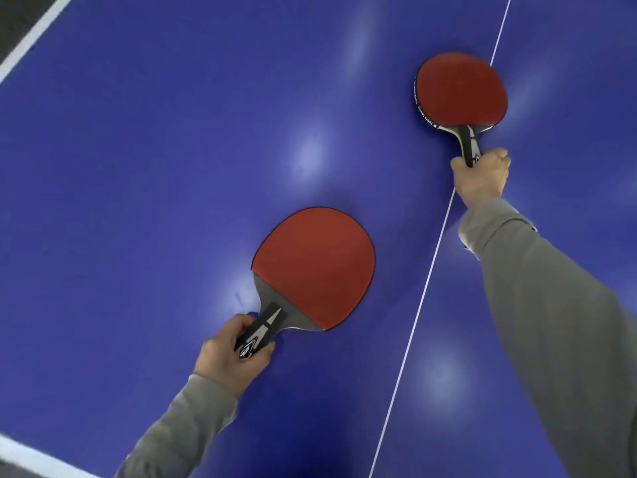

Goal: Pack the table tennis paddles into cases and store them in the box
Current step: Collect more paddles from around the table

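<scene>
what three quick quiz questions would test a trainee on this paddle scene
1. True or false: the left hand grips the handle of the nearer red-rubber wooden table tennis paddle.
2. In the picture, that paddle is on which side of the thin white centre line on the blue table? A left of it, B right of it, C across it.
3. Fill in: the right hand holds the farther red-rubber paddle by its ____.
Key: 1 true; 2 A; 3 handle.

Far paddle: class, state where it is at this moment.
In the head view, the far paddle sits upper right on the blue table, blade at the white centre line, handle gripped by the right hand, beyond the near paddle.
</scene>
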`<action>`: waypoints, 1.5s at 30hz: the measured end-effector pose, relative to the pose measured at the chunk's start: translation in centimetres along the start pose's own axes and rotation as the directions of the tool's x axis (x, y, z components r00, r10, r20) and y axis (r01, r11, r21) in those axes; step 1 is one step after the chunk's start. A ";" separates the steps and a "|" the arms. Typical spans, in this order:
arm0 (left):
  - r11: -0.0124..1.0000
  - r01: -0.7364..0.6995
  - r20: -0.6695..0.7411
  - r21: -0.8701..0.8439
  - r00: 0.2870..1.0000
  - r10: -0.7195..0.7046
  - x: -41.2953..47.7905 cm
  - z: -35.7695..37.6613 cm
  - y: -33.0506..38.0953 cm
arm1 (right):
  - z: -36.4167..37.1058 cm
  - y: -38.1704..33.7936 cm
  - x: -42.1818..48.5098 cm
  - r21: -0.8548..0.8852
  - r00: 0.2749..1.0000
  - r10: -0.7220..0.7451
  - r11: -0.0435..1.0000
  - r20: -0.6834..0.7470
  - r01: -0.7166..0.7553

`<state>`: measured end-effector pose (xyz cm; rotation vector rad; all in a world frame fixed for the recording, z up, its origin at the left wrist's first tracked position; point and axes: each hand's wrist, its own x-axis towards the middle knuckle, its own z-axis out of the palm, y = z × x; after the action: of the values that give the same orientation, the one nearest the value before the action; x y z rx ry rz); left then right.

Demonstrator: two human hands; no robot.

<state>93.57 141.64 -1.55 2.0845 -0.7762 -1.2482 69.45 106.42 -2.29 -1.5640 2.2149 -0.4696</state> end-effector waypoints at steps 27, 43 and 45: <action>0.994 0.102 0.241 -0.045 0.967 -0.088 -6.6 0.1 -4.8 | -1.3 1.6 -45.0 0.502 0.934 0.292 0.788 0.207 -0.358; 0.777 0.437 0.468 -0.453 0.858 -0.210 -5.4 -2.1 -4.3 | 4.7 0.1 -47.7 0.191 0.985 0.137 0.969 0.101 -0.154; 0.826 0.396 0.471 -0.402 0.863 -0.185 -5.1 -1.9 -4.5 | 4.6 0.3 -47.8 0.190 0.985 0.124 0.971 0.124 -0.146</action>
<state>94.14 148.68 -1.19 1.5733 -0.2437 -1.8785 85.96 151.46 -0.71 -1.2964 2.1020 -0.5308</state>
